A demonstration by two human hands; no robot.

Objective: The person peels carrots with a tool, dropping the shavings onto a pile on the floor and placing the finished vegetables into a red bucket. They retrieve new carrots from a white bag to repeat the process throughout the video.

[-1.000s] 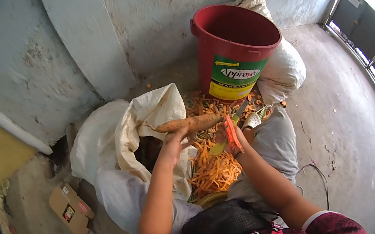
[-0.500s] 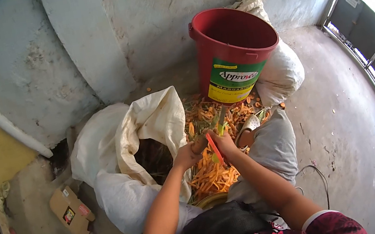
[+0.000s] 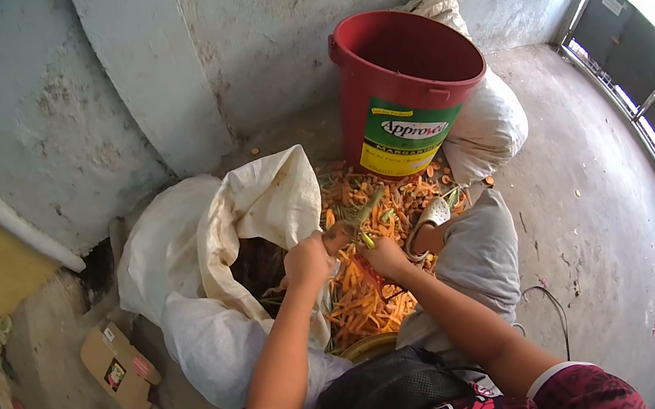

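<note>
My left hand (image 3: 306,264) is closed round the end of a brownish root vegetable (image 3: 340,236), beside the mouth of an open white sack (image 3: 217,250). A greenish stalk end points up and away from the root. Just right of it, my right hand (image 3: 386,257) is closed on a red tool, which is mostly hidden and blurred below the fingers. Beneath both hands lies a heap of orange strips and peelings (image 3: 362,299) with green bits. The rim of a yellowish basin (image 3: 370,346) shows at the heap's near edge.
A red bucket (image 3: 402,77) with a green and yellow label stands beyond the heap, against a filled white sack (image 3: 488,123). My foot in a light clog (image 3: 433,214) is right of the heap. A cardboard box (image 3: 119,371) lies on the left floor; a wall rises behind.
My left hand has moved slightly left and up with the root. My right hand has shifted a little down and left; the red tool has turned downward and shows less.
</note>
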